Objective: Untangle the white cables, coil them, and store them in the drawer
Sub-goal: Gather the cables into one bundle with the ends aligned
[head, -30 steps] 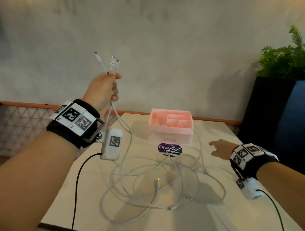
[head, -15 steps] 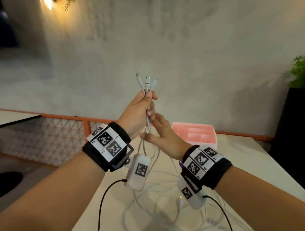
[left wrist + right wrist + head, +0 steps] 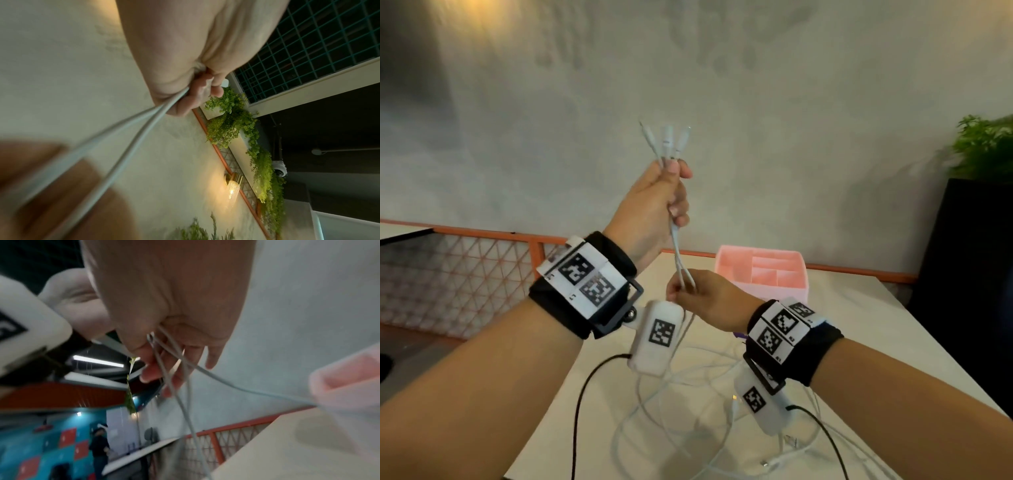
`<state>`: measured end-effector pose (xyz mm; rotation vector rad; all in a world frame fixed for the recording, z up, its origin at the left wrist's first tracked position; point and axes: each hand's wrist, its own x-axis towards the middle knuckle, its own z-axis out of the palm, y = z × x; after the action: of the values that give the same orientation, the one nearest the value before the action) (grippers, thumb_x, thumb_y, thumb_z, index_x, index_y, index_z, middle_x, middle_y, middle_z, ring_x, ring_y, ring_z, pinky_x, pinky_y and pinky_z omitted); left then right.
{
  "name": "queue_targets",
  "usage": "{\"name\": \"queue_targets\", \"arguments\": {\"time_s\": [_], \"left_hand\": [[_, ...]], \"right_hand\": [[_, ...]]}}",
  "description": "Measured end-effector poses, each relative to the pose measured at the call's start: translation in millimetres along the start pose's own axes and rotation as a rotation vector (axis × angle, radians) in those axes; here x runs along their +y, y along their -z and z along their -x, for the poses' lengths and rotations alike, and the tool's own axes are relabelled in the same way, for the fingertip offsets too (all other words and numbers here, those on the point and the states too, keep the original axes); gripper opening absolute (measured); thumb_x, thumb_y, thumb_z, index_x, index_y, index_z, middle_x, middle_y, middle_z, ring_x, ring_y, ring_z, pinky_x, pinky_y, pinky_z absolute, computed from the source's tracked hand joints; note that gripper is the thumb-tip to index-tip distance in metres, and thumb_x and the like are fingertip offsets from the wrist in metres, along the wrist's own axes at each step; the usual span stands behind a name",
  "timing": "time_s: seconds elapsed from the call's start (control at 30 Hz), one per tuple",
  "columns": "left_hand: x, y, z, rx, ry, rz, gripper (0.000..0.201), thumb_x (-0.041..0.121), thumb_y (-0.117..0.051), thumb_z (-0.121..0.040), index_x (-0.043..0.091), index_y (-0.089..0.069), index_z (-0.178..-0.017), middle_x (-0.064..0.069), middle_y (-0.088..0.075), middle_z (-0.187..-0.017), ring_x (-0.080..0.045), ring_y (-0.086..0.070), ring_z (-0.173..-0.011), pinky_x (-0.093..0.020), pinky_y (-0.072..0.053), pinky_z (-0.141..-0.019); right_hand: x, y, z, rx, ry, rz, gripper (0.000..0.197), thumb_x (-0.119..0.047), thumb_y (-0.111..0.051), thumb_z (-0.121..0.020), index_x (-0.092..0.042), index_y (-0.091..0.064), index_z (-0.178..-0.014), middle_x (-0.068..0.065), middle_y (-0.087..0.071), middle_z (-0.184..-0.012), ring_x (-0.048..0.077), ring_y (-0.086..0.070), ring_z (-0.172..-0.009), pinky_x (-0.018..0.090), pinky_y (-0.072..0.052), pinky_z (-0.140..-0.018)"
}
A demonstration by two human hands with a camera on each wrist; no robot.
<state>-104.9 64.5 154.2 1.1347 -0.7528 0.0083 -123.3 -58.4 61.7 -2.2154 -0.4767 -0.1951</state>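
Observation:
My left hand (image 3: 659,202) is raised and grips three white cables (image 3: 675,236) just below their plugs (image 3: 667,140), which stick up above the fist. The strands hang down to my right hand (image 3: 697,294), which pinches them a short way below the left. Under both hands the remaining cable lies in a tangled loose heap (image 3: 688,404) on the table. In the left wrist view the cables (image 3: 131,129) leave the curled fingers (image 3: 197,97) taut. In the right wrist view the strands (image 3: 174,369) run through the right hand's fingers (image 3: 156,369). The pink drawer box (image 3: 762,274) stands open behind the hands.
The beige table (image 3: 876,325) ends at an orange rail (image 3: 517,236) with mesh along its far and left sides. A black planter (image 3: 976,246) with a green plant stands at the right. Black wrist-camera leads (image 3: 582,404) trail over the table's near part.
My right hand came from the table's right side to the cables under the left hand, then slid down them. The left hand shifted right and holds three plugs instead of two.

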Motion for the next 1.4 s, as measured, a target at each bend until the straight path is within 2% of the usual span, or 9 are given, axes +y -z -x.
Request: {"name": "queue_targets", "arguments": {"time_s": [0.17,0.47,0.67,0.77,0.87,0.97,1.1,1.27,1.4], "left_hand": [[35.8,46.0,-15.3,0.143,-0.169,0.024,0.028,0.027,-0.029,-0.102,0.022,-0.045,-0.08,0.012,-0.031,-0.044,-0.003,-0.025,-0.041,-0.018,-0.023,-0.044],[35.5,65.0,-18.4,0.276,-0.267,0.085,0.028,0.034,-0.027,-0.101,0.023,-0.043,-0.081,0.01,-0.03,-0.046,-0.003,-0.024,-0.041,-0.017,-0.024,-0.043],[21.0,51.9,-16.9,0.252,-0.243,0.025,0.027,0.033,-0.031,-0.1,0.023,-0.045,-0.079,0.011,-0.03,-0.045,-0.004,-0.024,-0.042,-0.018,-0.024,-0.043],[8.5,44.0,-13.4,0.246,-0.201,0.013,0.027,0.033,-0.033,-0.1,0.024,-0.047,-0.079,0.012,-0.031,-0.046,-0.004,-0.025,-0.042,-0.018,-0.026,-0.044],[-1.0,34.4,-12.9,0.25,-0.158,0.024,0.028,0.032,-0.031,-0.101,0.023,-0.047,-0.079,0.012,-0.031,-0.046,-0.004,-0.025,-0.042,-0.018,-0.026,-0.045],[-9.1,28.2,-12.3,0.236,-0.151,0.016,0.028,0.03,-0.031,-0.101,0.023,-0.048,-0.08,0.012,-0.03,-0.047,-0.005,-0.026,-0.044,-0.019,-0.027,-0.047],[-20.4,27.5,-8.4,0.219,-0.133,-0.003,0.029,0.028,-0.03,-0.101,0.023,-0.048,-0.079,0.013,-0.031,-0.047,-0.005,-0.027,-0.044,-0.019,-0.029,-0.047],[-39.6,34.6,-0.7,0.239,-0.02,-0.014,0.028,0.029,-0.033,-0.101,0.023,-0.049,-0.079,0.013,-0.032,-0.045,-0.004,-0.026,-0.04,-0.018,-0.028,-0.044],[-51.8,34.3,5.2,0.266,0.049,-0.04,0.022,0.029,-0.037,-0.101,0.022,-0.048,-0.083,0.01,-0.031,-0.052,-0.004,-0.027,-0.043,-0.017,-0.03,-0.044]], "right_hand": [[53.8,31.4,34.1,-0.011,-0.213,0.376,0.011,-0.014,-0.037,-0.096,-0.019,-0.044,-0.089,-0.002,-0.05,-0.072,0.015,-0.048,-0.062,0.022,-0.041,-0.058],[95.1,123.5,69.5,-0.082,-0.504,1.004,0.025,-0.031,-0.05,-0.092,-0.011,-0.063,-0.1,0.009,-0.056,-0.097,0.029,-0.055,-0.101,0.032,-0.042,-0.082],[63.8,174.9,78.0,0.519,-0.452,0.685,0.021,-0.017,-0.05,-0.092,-0.01,-0.064,-0.077,0.004,-0.057,-0.066,0.02,-0.061,-0.062,0.024,-0.038,-0.057],[37.9,206.9,79.4,0.801,-0.421,0.571,0.023,-0.015,-0.044,-0.093,-0.017,-0.059,-0.075,-0.01,-0.063,-0.045,0.013,-0.064,-0.058,0.002,-0.037,-0.047],[15.2,227.6,81.5,0.997,-0.278,0.658,0.028,-0.009,-0.043,-0.091,-0.01,-0.061,-0.112,0.004,-0.072,-0.087,0.026,-0.063,-0.092,0.014,-0.039,-0.068],[13.7,236.8,83.7,1.042,-0.103,0.635,0.026,-0.017,-0.046,-0.091,-0.016,-0.059,-0.115,0.005,-0.068,-0.104,0.021,-0.06,-0.095,0.017,-0.036,-0.075],[44.2,218.9,97.1,0.933,-0.191,0.578,0.027,-0.014,-0.049,-0.091,-0.012,-0.059,-0.116,0.013,-0.066,-0.115,0.029,-0.06,-0.104,0.027,-0.041,-0.085],[116.2,157.3,117.8,0.065,-0.695,0.755,0.028,-0.021,-0.057,-0.088,-0.009,-0.062,-0.113,0.014,-0.062,-0.119,0.031,-0.056,-0.113,0.037,-0.042,-0.1],[123.7,111.0,122.5,-0.193,-0.852,0.601,0.071,-0.03,-0.059,-0.086,-0.022,-0.019,-0.144,0.011,-0.065,-0.118,0.027,-0.064,-0.102,0.037,-0.048,-0.094]]}}
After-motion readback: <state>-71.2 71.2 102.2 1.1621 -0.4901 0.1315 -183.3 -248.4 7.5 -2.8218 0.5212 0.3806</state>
